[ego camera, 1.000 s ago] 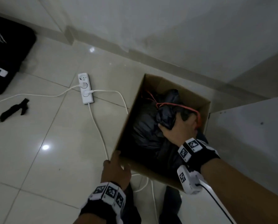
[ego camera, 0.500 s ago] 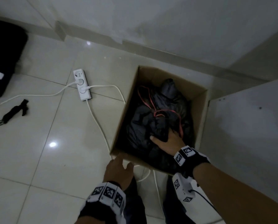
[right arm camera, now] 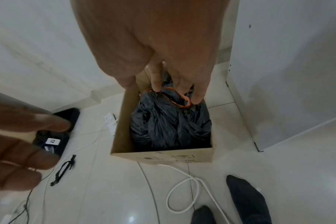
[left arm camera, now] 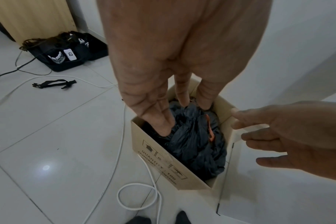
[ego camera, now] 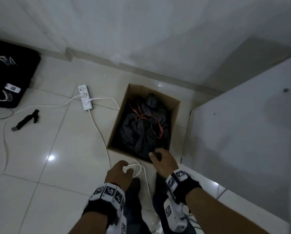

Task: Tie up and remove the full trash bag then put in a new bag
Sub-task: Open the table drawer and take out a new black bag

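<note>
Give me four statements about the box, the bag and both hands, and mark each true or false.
1. The black trash bag sits inside the cardboard box. True.
2. The right hand grips the orange drawstring. False: the hand is open and holds nothing; the drawstring lies loose on the bag.
3. The white power strip lies on the floor left of the box. True.
4. The left hand holds a new bag. False: it is open and empty.
</note>
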